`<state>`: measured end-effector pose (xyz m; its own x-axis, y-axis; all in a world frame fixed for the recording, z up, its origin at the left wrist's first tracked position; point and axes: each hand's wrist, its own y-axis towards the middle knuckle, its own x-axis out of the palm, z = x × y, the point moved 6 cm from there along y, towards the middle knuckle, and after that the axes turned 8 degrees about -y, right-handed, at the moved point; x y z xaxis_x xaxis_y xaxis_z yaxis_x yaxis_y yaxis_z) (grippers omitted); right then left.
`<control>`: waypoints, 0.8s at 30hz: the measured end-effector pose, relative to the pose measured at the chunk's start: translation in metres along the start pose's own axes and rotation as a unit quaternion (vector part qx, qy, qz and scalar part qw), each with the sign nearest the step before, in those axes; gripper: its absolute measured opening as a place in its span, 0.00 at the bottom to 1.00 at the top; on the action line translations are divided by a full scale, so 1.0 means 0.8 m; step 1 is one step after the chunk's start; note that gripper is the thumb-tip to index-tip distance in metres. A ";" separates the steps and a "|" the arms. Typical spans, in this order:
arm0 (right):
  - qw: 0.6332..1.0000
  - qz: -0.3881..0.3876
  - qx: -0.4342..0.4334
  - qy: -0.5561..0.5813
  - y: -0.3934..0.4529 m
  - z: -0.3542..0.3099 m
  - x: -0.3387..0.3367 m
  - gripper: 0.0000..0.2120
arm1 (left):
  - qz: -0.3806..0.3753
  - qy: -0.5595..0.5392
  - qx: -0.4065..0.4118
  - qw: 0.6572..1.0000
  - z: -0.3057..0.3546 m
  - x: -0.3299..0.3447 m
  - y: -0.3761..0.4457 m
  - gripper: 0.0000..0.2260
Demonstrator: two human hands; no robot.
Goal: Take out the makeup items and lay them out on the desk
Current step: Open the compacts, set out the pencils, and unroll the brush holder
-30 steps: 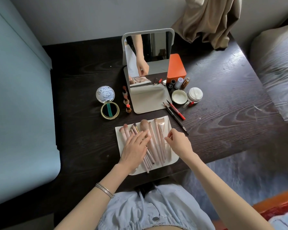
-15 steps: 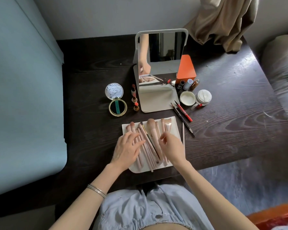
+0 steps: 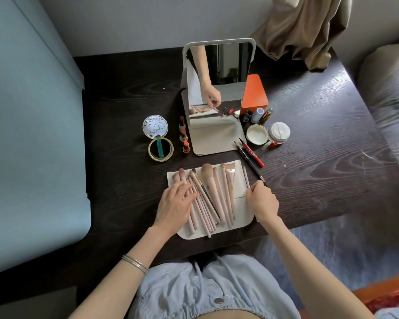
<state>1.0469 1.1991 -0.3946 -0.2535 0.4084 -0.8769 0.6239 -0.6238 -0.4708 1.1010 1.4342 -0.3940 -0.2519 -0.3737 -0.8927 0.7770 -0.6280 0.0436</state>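
Here, on the dark wooden bench (image 3: 320, 143), a cream brush pouch (image 3: 242, 212) lies open flat near the front edge, with a fan of pink makeup brushes (image 3: 217, 194) spread across it, bristles pointing away from the person. The left hand (image 3: 174, 204) rests on the left part of that fan, fingers straight and spread, pressing the handles without gripping any. The right hand (image 3: 262, 201) sits at the pouch's right edge, fingers curled, pinching the lower end of a thin pale brush (image 3: 245, 177) that lies along that edge. Just beside its fingertips is the tip of a dark slim pencil (image 3: 251, 165), which runs diagonally next to a red pencil (image 3: 251, 151); whether the hand touches the dark one I cannot tell.

Behind the pouch stands a folding mirror (image 3: 219, 63) on its beige base, reflecting an arm and the brushes. To its left lie an open round compact (image 3: 158, 138) and two lipsticks (image 3: 183, 137), standing with their caps off. To its right are an orange box (image 3: 255, 93), a few small tubes (image 3: 258, 115), an open cream jar (image 3: 257, 134) and a white puff container (image 3: 279, 132). A tan cloth (image 3: 309, 26) hangs at the far right corner, and a silver bangle (image 3: 135, 263) sits on the left wrist
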 end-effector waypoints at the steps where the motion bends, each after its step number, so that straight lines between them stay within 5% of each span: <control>1: 1.000 -0.003 -0.007 0.013 0.000 -0.002 0.000 0.07 | 0.001 0.001 0.000 1.000 0.000 -0.001 0.000 0.16; 8: 0.995 -0.061 -0.018 0.080 -0.003 -0.015 0.015 0.08 | 0.010 0.001 -0.004 1.000 -0.002 -0.006 -0.002 0.16; 24: 0.997 -0.049 -0.054 0.034 -0.004 -0.014 0.012 0.08 | 0.024 -0.012 -0.002 1.000 -0.003 -0.007 -0.003 0.14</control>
<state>1.0505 1.2123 -0.4005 -0.2686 0.5102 -0.8170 0.6751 -0.5054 -0.5375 1.1017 1.4392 -0.3902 -0.2283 -0.4187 -0.8790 0.7902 -0.6071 0.0840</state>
